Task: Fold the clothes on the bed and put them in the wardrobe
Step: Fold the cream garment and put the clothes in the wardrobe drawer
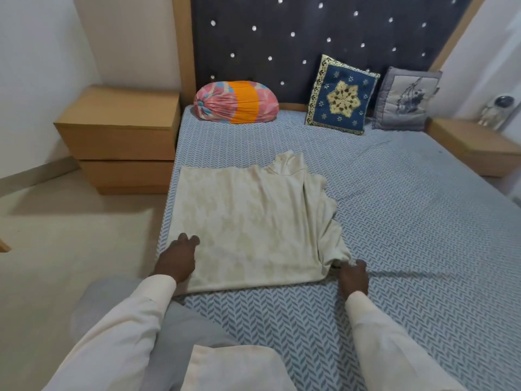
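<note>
Reaching forward from cream sleeves, both hands meet the near edge of a cream garment spread flat on the bed. The left hand lies on the garment's near left corner with its fingers bent over the cloth; whether they actually grip it cannot be told. The right hand pinches the bunched near right corner, where the fabric gathers into folds.

The garment lies toward the bed's left side on a blue herringbone sheet, its neck end pointing at the headboard. Beyond it, against that dark studded headboard, sit a pink and orange bolster, a blue embroidered cushion and a grey cushion. A wooden nightstand stands on the left side of the bed.
</note>
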Demonstrator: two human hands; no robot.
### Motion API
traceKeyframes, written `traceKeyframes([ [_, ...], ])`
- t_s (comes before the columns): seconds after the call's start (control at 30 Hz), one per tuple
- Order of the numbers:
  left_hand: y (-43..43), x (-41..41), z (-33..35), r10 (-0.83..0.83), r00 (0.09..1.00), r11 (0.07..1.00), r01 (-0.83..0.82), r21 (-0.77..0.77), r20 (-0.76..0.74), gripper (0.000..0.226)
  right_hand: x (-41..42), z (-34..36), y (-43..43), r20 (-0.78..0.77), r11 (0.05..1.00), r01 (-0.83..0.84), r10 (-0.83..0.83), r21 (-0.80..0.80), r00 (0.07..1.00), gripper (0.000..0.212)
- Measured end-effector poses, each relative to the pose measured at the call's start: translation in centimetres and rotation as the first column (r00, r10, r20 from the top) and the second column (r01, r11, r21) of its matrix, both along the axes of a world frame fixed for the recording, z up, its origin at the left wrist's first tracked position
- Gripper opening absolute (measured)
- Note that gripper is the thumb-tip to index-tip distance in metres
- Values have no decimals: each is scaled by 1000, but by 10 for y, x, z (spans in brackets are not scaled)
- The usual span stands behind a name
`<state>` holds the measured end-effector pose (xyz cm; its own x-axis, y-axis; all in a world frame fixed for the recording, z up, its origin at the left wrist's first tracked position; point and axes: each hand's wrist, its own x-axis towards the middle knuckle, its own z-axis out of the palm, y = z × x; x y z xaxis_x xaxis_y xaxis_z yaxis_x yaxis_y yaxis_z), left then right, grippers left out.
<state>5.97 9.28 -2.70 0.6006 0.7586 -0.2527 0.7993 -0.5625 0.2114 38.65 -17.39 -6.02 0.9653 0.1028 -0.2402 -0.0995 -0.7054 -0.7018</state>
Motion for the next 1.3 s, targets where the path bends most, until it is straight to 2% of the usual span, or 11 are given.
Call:
traceKeyframes([
  [0.13, -9, 27, -15, -129, 984, 979, 106, -175, -123, 65, 38, -15, 22, -263, 987, 9, 33, 158, 964, 59],
  [0.23, -7, 37, -16, -144, 980, 981, 123, -150, -139, 80, 49, -19, 33, -391, 919, 137, 19, 369, 920, 30],
  [0.37, -16, 58, -12, -150, 980, 978, 128, -164, -129, 89, 42, 11, 33, -332, 812, 238, -57, 532, 941, 27],
  [0.47, -20, 70, -14, -94, 976, 966, 42, -257, -195, 97, 29, 37, 12, -101, 836, 327, -315, 441, 944, 38],
  [0.53, -19, 73, -14, -69, 967, 959, -4, -283, -247, 103, 15, 43, -7, 66, 844, 418, -464, 337, 883, 31],
  [0.63, -18, 73, -16, -44, 962, 955, -39, -295, -270, 104, -1, 34, -31, 69, 839, 497, -522, 222, 850, 32],
  [0.73, -19, 73, -16, -42, 963, 952, -43, -303, -267, 103, -3, 17, -44, -20, 857, 508, -509, 85, 861, 31],
  [0.87, -13, 72, -19, -50, 964, 954, -32, -297, -263, 104, 15, 10, -40, 166, 892, 447, -432, -63, 886, 34],
  [1.0, -1, 83, -15, -27, 972, 966, -36, -257, -234, 88, 62, 15, -19, 124, 965, 171, -149, -199, 981, 31],
  [1.13, 6, 108, -5, 60, 958, 985, -102, -139, -280, 78, 99, 6, 8, -64, 930, -101, 83, -353, 994, 40],
  [1.3, 17, 142, -4, 0, 984, 989, -27, -147, -179, 83, 110, 3, -7, 53, 961, 168, -160, -219, 986, 42],
])
